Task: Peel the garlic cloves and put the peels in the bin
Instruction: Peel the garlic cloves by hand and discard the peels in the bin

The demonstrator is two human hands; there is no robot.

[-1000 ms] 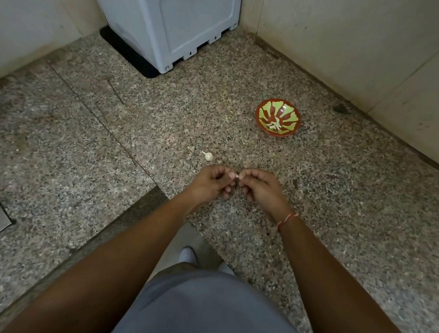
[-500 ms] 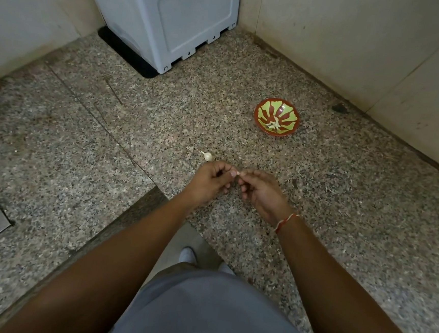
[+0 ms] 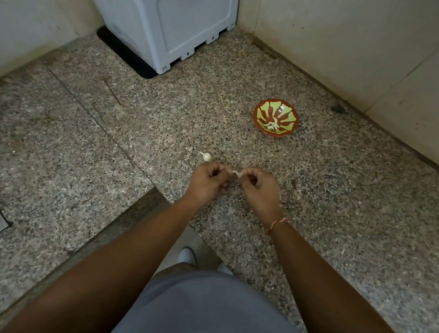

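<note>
The left hand (image 3: pixel 207 182) and right hand (image 3: pixel 260 189) both pinch one garlic clove (image 3: pixel 235 172) with curled fingers. A bowl (image 3: pixel 275 117) (peels inside) sits at one o'clock.

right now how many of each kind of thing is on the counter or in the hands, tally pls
Garlic clove pinched between the left hand and right hand: 1
Garlic piece lying on the counter: 1
Red and green bowl holding pale bits, too small to count: 1
White appliance at the back: 1
Total: 4
</note>
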